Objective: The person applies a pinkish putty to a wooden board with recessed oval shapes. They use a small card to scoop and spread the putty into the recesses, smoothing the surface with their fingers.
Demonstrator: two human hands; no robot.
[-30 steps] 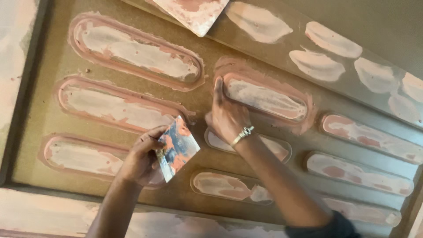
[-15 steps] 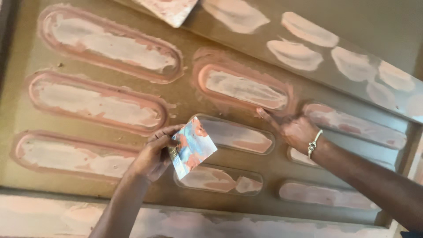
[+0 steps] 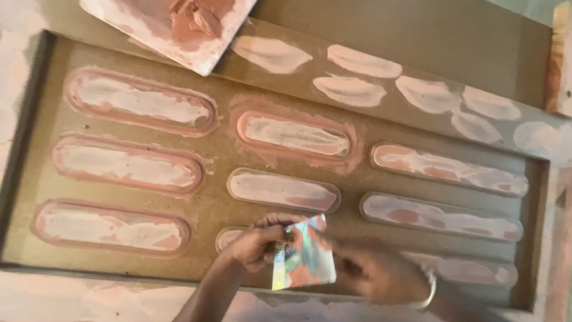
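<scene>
A brown door panel (image 3: 214,209) lies flat, with several long oval recesses smeared with white and pink filler. My left hand (image 3: 253,244) grips a small square scraper card (image 3: 304,262), shiny and smeared with pink filler, over the panel's near edge. My right hand (image 3: 375,271), blurred by motion and wearing a metal bracelet (image 3: 430,292), is right beside the card's right edge. The blur hides whether its fingers touch the card. One oval recess (image 3: 295,134) in the middle has a fresh pink ring around it.
A flat board (image 3: 155,27) loaded with a lump of pink filler rests across the panel's far edge at top left. A second brown panel (image 3: 417,36) with white filler patches lies beyond. A filler-stained surface (image 3: 59,298) runs along the near edge.
My right hand has come back from the middle-right recesses to the card near the panel's front edge. The left hand with the card sits lower in view as the camera shifted.
</scene>
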